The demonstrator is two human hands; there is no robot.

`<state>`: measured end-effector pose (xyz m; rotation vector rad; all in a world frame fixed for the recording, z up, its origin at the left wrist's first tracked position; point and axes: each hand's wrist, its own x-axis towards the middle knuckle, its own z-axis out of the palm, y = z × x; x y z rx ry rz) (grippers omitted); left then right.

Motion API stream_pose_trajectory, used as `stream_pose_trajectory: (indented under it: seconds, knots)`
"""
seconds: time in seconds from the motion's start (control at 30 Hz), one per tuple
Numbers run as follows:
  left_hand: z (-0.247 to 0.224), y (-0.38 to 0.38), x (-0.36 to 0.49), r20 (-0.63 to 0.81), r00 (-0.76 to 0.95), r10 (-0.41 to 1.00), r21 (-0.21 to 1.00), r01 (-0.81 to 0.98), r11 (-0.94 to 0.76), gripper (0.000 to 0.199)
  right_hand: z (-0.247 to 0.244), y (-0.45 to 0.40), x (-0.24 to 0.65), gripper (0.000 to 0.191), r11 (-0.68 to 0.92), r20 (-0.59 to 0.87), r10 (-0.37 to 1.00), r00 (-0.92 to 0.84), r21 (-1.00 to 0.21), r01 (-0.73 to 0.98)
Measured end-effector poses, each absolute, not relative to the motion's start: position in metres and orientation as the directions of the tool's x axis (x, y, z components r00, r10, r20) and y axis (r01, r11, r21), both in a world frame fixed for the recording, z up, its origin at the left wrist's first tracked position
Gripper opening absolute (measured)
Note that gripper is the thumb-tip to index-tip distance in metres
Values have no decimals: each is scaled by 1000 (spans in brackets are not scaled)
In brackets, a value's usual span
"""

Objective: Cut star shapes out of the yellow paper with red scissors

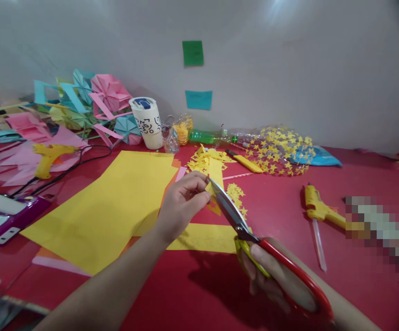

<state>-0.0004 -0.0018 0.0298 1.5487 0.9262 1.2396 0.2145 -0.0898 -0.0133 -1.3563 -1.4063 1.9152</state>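
My left hand point(185, 202) pinches a small piece of yellow paper point(211, 188) between thumb and fingers. The scissors point(232, 214), with red and yellow handles, are in my right hand point(271, 271); their blade tips touch or nearly touch that piece, and the blades look nearly closed. Under the hands, a yellow paper strip point(202, 239) lies on the red table point(171, 289). Small yellow paper stars point(235, 195) are scattered just right of the blades. Behind my left hand is a pile of yellow cut pieces point(202, 161).
Large yellow sheets point(109, 207) lie at left, near a glue gun point(49, 158) and a purple power strip point(16, 218). Behind stand a white cup point(147, 124) and a green bottle point(206, 136). A yellow cutter point(247, 163) and another glue gun point(320, 209) lie right.
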Motion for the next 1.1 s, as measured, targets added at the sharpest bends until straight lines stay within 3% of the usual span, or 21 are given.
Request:
stream_pose_trajectory:
  seconds: [0.17,0.3,0.4,0.5,0.6,0.67,0.73,0.8,0.87,1.0,1.1]
  knots:
    - [27,-3,1,214,260,942,976,-82,-200,17,-9,-91,211,60,-415,-449,783,-431,-892,178]
    - [33,1,-4,241,184,953,969,14,-248,19,-7,-88,210,56,-394,-388,813,-435,-916,79]
    - [38,10,-15,223,155,962,935,245,-257,20,-6,-86,213,53,-378,-355,830,-431,-925,33]
    - [40,21,-29,97,210,973,771,602,-207,23,-7,-85,215,52,-349,-346,862,-370,-935,62]
    - [42,24,-36,115,189,975,624,750,-219,20,-7,-84,215,54,-339,-369,869,-330,-929,146]
    - [45,20,-34,145,214,966,664,703,-255,17,-5,-83,213,56,-316,-367,880,-303,-927,203]
    - [48,13,-25,23,391,920,810,532,-246,16,0,-81,210,54,-279,-343,904,-257,-926,255]
    - [46,6,-13,-156,661,734,920,369,-136,13,6,-79,207,48,-255,-316,931,-180,-921,296]
    - [41,0,-1,-239,782,576,944,327,-53,11,9,-77,206,41,-268,-315,941,-128,-918,291]
    - [26,-6,13,-300,805,512,943,332,31,10,7,-75,208,31,-261,-293,936,-194,-950,172]
    - [19,-6,17,-295,810,508,945,327,27,7,3,-77,209,20,-261,-307,925,-222,-942,211]
